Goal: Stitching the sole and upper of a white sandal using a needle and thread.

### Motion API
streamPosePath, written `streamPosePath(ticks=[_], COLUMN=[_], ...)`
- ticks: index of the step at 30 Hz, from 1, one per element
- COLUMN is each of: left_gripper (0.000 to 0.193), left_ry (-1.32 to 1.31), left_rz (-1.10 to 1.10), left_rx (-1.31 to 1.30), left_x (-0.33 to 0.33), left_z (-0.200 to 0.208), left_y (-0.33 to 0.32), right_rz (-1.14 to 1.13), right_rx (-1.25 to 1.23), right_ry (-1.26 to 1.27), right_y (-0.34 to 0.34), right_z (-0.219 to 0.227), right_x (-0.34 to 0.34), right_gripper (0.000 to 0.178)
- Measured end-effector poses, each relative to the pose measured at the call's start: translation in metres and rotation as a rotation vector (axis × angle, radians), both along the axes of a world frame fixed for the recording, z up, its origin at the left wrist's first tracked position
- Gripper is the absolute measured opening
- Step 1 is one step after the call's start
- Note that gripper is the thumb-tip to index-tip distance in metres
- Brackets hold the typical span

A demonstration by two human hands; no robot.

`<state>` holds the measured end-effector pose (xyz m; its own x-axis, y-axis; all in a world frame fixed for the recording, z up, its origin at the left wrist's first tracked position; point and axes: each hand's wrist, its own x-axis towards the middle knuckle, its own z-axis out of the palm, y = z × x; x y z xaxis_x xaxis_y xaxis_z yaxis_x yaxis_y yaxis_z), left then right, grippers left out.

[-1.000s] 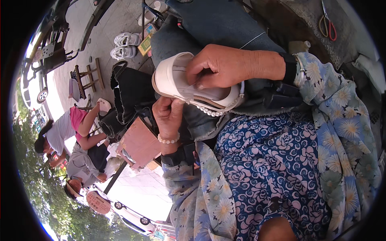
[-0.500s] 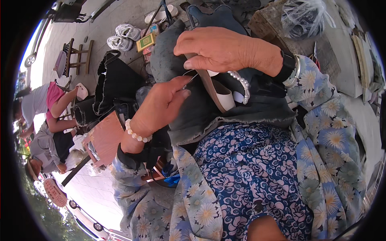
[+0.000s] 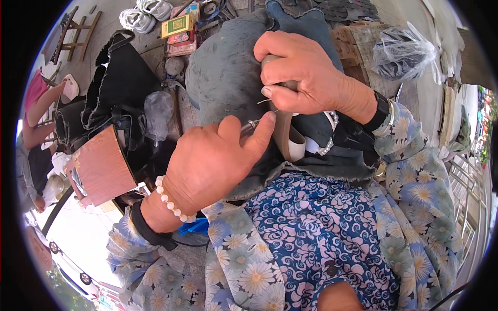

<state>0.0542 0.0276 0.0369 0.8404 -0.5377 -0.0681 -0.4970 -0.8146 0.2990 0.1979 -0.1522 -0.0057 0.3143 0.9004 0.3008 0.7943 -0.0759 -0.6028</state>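
A sandal (image 3: 294, 149) with a white insole, tan sole edge and pearl strap (image 3: 332, 136) lies on a dark, worn cloth (image 3: 223, 67) over my lap. My right hand (image 3: 311, 78) is closed round the far end of the sandal, covering much of it. My left hand (image 3: 212, 155) is closed on a slim tool with a metal collar (image 3: 250, 126), which looks like an awl; its handle is hidden in the fist. Its thin point reaches the sole's edge just below my right fingers. A short pale thread end (image 3: 263, 101) shows there.
At left stand a black bag (image 3: 116, 78) and a reddish wooden board (image 3: 99, 165). White sneakers (image 3: 147, 14) and a yellow box (image 3: 177, 26) lie at the far left. A clear plastic bag of dark items (image 3: 405, 54) sits on a board at far right. Someone sits at the left edge.
The view has shifted. My left hand has turned knuckles-up with the metal tool now showing at the sole. My right hand has curled tighter round the sandal's far end.
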Motion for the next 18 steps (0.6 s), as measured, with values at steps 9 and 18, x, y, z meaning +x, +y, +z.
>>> streamPosePath(ticks=[9,18], left_gripper=[0.047,0.052], left_ry=[0.665,0.548], left_rz=[0.205,0.093], left_rx=[-1.079,-0.558], left_x=[-0.011,-0.004], left_z=[-0.019,0.030], left_y=[0.021,0.037], right_rz=[0.074,0.072], right_rx=[-0.039,-0.003], right_ry=[0.126,0.187], right_y=[0.007,0.001], right_z=[0.009,0.015], right_x=[-0.006,-0.004], right_gripper=[0.011,0.013])
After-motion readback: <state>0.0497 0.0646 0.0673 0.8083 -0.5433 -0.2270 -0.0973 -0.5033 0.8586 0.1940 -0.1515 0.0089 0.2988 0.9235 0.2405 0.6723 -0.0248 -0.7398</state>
